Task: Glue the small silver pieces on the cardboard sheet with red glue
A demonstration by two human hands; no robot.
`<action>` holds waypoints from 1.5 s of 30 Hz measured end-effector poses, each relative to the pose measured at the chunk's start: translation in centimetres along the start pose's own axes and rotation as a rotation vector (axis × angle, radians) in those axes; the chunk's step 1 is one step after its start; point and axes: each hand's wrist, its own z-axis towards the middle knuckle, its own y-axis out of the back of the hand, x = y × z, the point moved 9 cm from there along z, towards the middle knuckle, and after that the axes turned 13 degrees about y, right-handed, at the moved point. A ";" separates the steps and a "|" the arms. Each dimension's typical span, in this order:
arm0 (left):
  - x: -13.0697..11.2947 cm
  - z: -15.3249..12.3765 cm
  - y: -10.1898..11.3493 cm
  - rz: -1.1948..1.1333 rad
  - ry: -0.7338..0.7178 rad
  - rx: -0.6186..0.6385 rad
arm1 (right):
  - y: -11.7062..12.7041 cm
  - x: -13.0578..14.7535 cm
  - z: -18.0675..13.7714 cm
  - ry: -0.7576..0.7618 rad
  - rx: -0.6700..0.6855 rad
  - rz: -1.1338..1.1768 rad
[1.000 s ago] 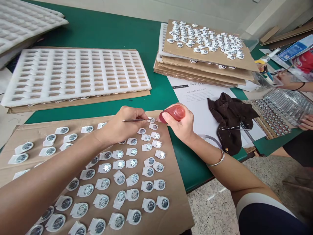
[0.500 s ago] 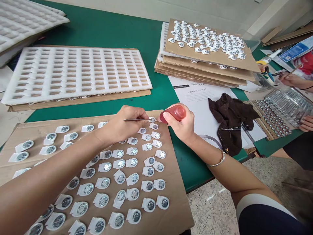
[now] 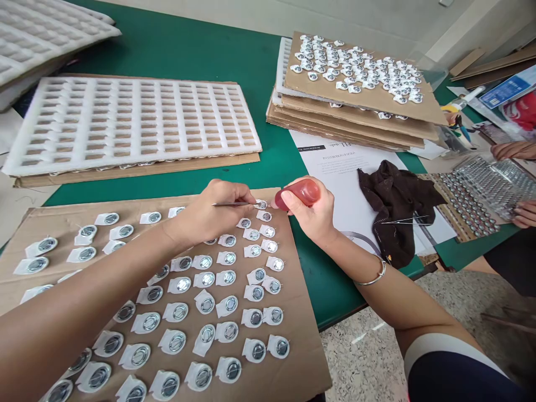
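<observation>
Hardly moved in 1 second: kept the left hand [image 3: 205,215] pinching the tweezers [image 3: 232,204], tip on the small round part [image 3: 260,204] at the far corner of the cardboard sheet [image 3: 301,335], and the right hand [image 3: 313,219] curled around the red squeeze bulb [image 3: 302,192] beside it, still on that 1 part.

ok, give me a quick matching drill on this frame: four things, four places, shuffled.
Things:
1. red bulb
2. thin metal tool
3. dark cloth
4. foam tray

Places:
A. lying on the white paper
B. in the left hand
C. in the right hand
D. on a cardboard sheet at the far left

Pairs: 1-C, 2-B, 3-A, 4-D
</observation>
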 end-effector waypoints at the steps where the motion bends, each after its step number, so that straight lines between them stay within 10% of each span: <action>1: 0.1 0.0 0.0 -0.005 0.003 0.004 | 0.0 0.0 0.0 -0.001 0.002 0.000; 45: -0.3 0.0 0.2 -0.013 -0.057 -0.039 | -0.6 0.6 0.2 0.025 0.012 0.059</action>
